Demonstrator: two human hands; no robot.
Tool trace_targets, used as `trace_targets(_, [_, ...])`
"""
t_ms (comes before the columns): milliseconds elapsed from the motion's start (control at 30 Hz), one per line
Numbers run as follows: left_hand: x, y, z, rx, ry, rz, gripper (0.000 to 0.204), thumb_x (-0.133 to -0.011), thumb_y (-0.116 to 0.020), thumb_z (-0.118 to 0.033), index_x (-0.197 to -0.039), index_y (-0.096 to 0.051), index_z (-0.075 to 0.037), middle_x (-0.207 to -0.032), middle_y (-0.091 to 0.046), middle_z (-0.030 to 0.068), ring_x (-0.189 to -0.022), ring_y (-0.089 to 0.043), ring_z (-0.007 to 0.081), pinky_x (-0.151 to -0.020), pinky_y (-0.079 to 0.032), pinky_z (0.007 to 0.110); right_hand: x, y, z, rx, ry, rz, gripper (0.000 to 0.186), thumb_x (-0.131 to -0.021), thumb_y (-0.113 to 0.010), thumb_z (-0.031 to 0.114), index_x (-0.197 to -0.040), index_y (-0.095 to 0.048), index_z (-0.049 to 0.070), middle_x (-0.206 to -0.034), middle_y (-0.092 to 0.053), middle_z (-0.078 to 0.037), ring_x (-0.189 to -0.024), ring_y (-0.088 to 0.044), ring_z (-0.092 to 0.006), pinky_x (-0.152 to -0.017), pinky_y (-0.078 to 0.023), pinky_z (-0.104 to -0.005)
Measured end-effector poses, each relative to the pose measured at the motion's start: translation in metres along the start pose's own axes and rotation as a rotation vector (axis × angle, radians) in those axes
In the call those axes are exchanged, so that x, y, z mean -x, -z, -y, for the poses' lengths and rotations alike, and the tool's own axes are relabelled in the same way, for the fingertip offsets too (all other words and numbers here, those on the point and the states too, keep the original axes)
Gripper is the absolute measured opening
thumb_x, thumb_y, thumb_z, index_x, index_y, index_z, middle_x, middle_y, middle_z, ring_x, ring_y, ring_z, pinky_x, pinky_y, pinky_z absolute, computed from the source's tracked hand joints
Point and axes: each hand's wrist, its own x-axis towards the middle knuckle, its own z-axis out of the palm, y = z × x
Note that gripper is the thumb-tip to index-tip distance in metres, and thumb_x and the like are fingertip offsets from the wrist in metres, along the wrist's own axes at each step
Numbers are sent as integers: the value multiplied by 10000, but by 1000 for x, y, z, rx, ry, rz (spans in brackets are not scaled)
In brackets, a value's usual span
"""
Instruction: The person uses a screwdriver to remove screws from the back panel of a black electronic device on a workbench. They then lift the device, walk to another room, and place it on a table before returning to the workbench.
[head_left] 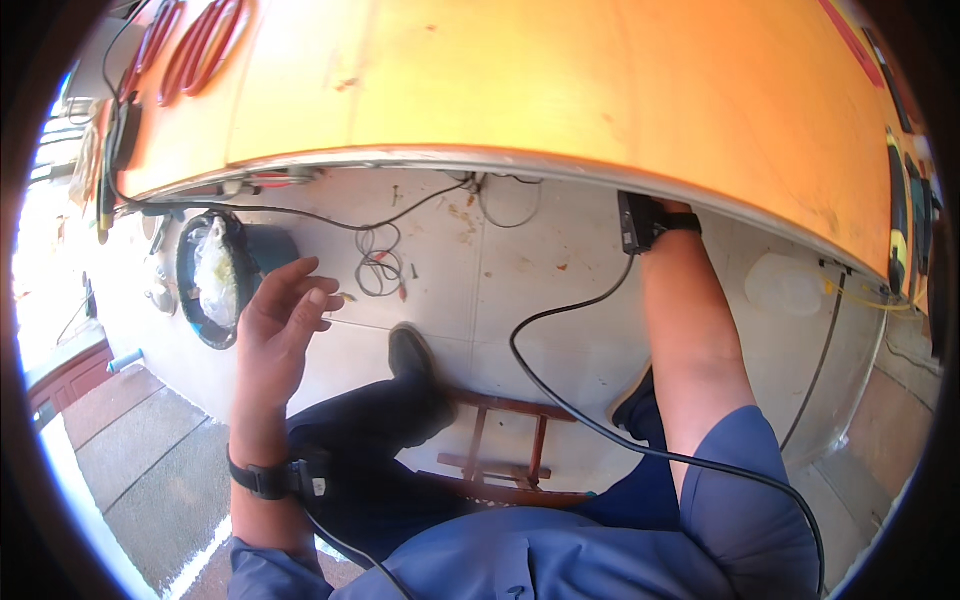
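My left hand (285,325) is raised over the floor, left of my knees. Its fingers are loosely bent and apart, and I see nothing held in them. Just beyond it stands a dark bucket (268,245) with a clear plastic bag (215,272) in it. My right forearm (695,310) reaches forward under the edge of the orange tabletop (480,75). The tabletop hides my right hand's fingers, so what it touches or holds cannot be seen. A black strapped device with a cable sits on each wrist, left (275,481) and right (640,222).
Red-handled pliers (200,50) lie at the tabletop's far left; tools with black and yellow handles (897,200) are along its right side. Thin coiled wires (378,265) and small scraps lie on the floor. A wooden stool (510,470) is beneath me. A whitish container (785,284) stands at right.
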Motion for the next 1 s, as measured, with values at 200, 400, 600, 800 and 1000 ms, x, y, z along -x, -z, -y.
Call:
trace_targets(200, [-15, 1, -7, -21, 60, -84, 396, -1011, -645, -188, -1340, -570, 20, -1111, -717, 129, -987, -711, 198, -799, -540, 296, -37, 12, -2, 29, -58, 47, 296, -1009, -618, 253, -1261, -578, 103, -1238, -615, -103, -1188, -595, -306, -980, -522, -568])
trace_targets(400, [-27, 4, -7, 82, 35, -155, 396, -1012, -658, -202, -1324, -571, 26, -1126, -713, 129, -997, -703, 191, -789, -540, 284, -56, 37, -6, 87, -121, 84, 315, -1007, -624, 278, -1269, -564, 113, -1248, -596, -104, -1179, -601, -324, -983, -513, -588])
trace_targets(600, [-33, 6, -7, 155, 5, -196, 399, -1005, -668, -212, -1301, -581, 42, -1098, -706, 101, -945, -695, 150, -753, -535, 269, -28, 72, 6, 252, -180, 110, 335, -1005, -630, 304, -1277, -550, 124, -1259, -576, -105, -1170, -606, -343, -985, -505, -609])
trace_targets(800, [-39, 21, -26, 214, -215, -478, 346, -1004, -674, -211, -1238, -606, 33, -1042, -703, 75, -893, -690, 133, -715, -535, 247, 51, 50, 33, 384, -228, -178, 369, -1012, -622, 303, -1332, -455, 225, -1373, -498, -72, -1239, -578, -397, -958, -505, -617])
trace_targets(1000, [-61, 58, -86, -340, -524, -802, 340, -942, -718, -269, -1134, -647, 2, -985, -710, 133, -806, -693, 255, -736, -545, 368, 104, 10, 74, 555, -249, -51, 298, -1011, -621, 324, -1283, -505, 296, -1322, -575, -72, -1252, -583, -402, -972, -475, -621])
